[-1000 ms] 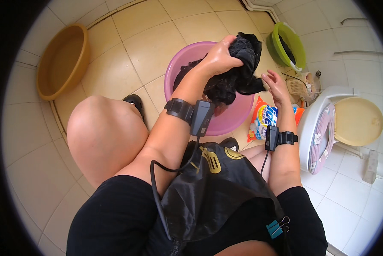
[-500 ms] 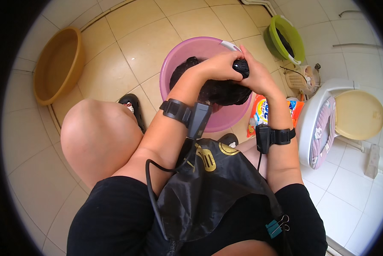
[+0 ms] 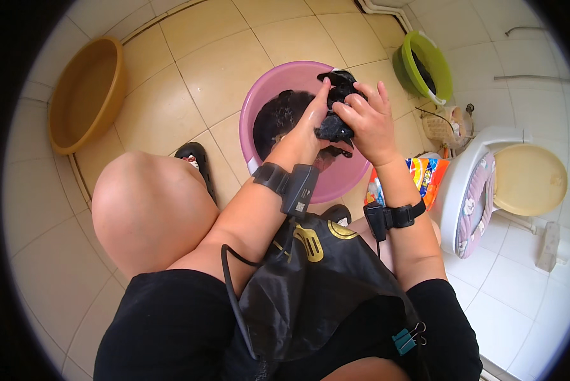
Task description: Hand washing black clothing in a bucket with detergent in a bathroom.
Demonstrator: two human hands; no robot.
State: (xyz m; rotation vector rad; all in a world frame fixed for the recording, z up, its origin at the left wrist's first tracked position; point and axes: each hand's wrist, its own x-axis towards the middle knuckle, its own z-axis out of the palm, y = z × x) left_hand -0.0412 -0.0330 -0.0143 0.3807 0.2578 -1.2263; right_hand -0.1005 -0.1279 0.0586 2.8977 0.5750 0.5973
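Observation:
Both hands are over the right half of a pink basin (image 3: 252, 106) on the floor. A bunched, wet black cloth (image 3: 334, 129) is between them, its exact kind not clear. My left hand (image 3: 312, 122) grips it from the left, with some of its fingers hidden. My right hand (image 3: 373, 127) has its fingers bent onto the cloth from the right, one finger lifted away. Folds of the cloth stick up beyond the fingertips and hang toward the basin. Inside the basin, more dark fabric (image 3: 282, 117) lies in dark water.
An orange detergent bag (image 3: 430, 178) stands right of the basin, near the toilet (image 3: 450, 213). Farther back are a green basin (image 3: 447, 66) with dark contents and a small beige basket (image 3: 439, 127). A brown tub (image 3: 85, 95) leans against the left wall. My knee (image 3: 151, 209) is at left.
My hands have moved apart from a tight squeeze around the black cloth. The cloth is now looser and spread between them, with folds showing above the fingers.

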